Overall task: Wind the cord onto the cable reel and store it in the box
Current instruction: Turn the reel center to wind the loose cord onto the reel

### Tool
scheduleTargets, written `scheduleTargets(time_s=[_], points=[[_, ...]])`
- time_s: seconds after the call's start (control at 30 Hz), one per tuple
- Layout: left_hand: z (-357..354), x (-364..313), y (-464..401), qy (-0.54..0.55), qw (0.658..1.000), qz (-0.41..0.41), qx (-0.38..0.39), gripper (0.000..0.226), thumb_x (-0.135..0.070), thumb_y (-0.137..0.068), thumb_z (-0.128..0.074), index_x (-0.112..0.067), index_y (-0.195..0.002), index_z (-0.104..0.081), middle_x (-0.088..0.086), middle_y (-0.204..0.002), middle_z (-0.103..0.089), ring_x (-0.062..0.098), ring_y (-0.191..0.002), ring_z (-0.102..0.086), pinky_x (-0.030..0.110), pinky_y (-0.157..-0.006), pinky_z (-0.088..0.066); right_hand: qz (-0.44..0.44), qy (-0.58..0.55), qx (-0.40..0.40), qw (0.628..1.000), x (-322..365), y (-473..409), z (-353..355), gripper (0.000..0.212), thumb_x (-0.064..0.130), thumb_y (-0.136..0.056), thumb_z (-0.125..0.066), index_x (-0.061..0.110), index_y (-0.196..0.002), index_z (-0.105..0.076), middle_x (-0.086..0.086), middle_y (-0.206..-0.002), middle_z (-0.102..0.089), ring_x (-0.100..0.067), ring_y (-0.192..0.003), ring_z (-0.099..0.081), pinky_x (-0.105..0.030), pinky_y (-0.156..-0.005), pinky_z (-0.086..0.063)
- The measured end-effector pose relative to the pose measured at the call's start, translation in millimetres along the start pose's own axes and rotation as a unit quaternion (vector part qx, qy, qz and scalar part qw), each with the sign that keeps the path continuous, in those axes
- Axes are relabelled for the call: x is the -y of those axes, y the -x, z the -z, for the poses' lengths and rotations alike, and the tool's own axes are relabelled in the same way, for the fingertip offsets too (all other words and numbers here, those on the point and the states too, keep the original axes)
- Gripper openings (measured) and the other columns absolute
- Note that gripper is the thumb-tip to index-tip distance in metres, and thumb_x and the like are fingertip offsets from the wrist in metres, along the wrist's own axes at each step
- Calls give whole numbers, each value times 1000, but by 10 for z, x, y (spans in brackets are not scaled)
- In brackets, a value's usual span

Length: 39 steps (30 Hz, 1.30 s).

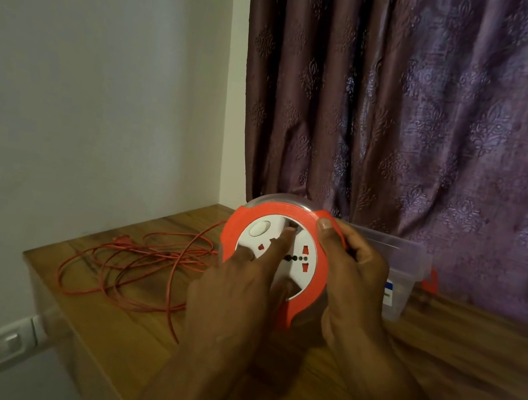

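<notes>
No readable text, brand or number is showing anywhere in the view. The clear plastic box (396, 283) is carrying a white and blue label (389, 291) on its side, but its print is too small and blurred to read. The white face of the cable reel (302, 257) is showing only socket holes, with no lettering visible.
</notes>
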<state>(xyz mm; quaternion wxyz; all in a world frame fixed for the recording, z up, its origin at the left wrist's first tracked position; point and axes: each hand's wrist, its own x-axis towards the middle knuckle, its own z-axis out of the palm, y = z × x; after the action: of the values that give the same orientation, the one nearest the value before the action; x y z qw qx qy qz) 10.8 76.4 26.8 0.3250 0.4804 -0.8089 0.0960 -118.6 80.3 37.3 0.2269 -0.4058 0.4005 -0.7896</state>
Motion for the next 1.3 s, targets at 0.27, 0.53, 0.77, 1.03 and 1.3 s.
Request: scheduleTargets(time_s=[0.27,0.53,0.77,1.03,1.3], points=[[9,9,7,-12,999,-28,28,65,-35,-90,-51,-53,-138,-11,5,-148,-29,27,-114,-53,36,-81,-52,-19,-6,-3,1000,-39,-12,-13,14,35,-85,-72,44,-76,-75,9,-85,-79,-16,-78,-77,-34,-67,-62],[142,31,5,-9,996,-90,22,29,-27,-83,-59,-42,-108,-60,-4,-150,-29,34,-120,-49,45,-84,-53,-15,8,14,1000,-49,24,-52,11,34,-85,-72,43,-80,-77,9,-87,-79,-12,-78,-76,-23,-59,-58],[215,119,2,2,989,-148,19,14,-27,-78,-67,-34,-91,-68,-5,-142,-43,34,-114,-54,41,-84,-51,-15,16,27,999,-68,27,-53,14,33,-87,-70,42,-78,-76,10,-86,-79,-11,-79,-76,-21,-62,-58],[173,107,266,134,982,-124,-55,26,-37,-85,-47,-38,-109,-57,-15,-123,-57,3,-70,-61,26,-56,-54,2,18,11,1000,-67,3,-10,5,36,-85,-71,36,-87,-75,8,-91,-79,-13,-84,-76,-32,-70,-61],[108,38,241,43,998,-34,-43,61,-66,-81,-8,-51,-139,3,-12,-139,-41,7,-92,-59,21,-64,-49,30,13,-30,999,-36,-39,12,9,36,-83,-72,43,-79,-76,4,-90,-79,-16,-84,-75,-39,-75,-62]])
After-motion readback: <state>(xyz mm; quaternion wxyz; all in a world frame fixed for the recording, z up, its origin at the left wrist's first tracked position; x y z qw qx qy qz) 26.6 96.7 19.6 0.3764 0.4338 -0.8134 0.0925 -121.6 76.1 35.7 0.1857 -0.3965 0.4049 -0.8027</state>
